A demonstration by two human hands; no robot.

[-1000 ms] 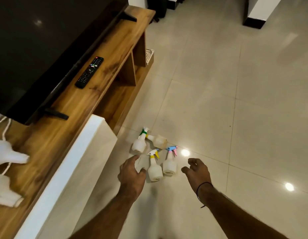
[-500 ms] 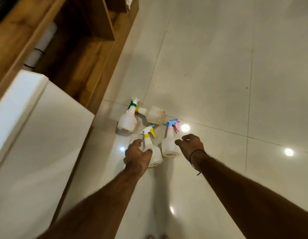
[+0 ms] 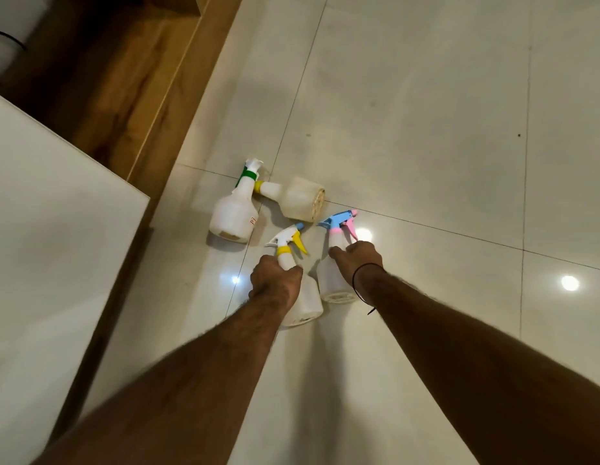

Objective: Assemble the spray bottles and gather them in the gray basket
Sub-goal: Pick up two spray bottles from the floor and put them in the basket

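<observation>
Several white spray bottles lie on the tiled floor. My left hand (image 3: 274,276) is closed around the neck of the bottle with the yellow collar and trigger (image 3: 305,302). My right hand (image 3: 357,258) grips the neck of the bottle with the blue and pink head (image 3: 332,280). Beyond them lie a bottle with a green collar (image 3: 232,209) and a yellow-collared bottle (image 3: 296,198) on its side, their heads touching. No gray basket is in view.
A white cabinet top (image 3: 50,246) fills the left side. Behind it runs a low wooden TV stand shelf (image 3: 124,78). Glossy floor tiles (image 3: 426,129) stretch to the right with bright light reflections.
The view has dropped closer to the floor. Both hands went from hovering open over the bottles to closing on the necks of the two nearest ones.
</observation>
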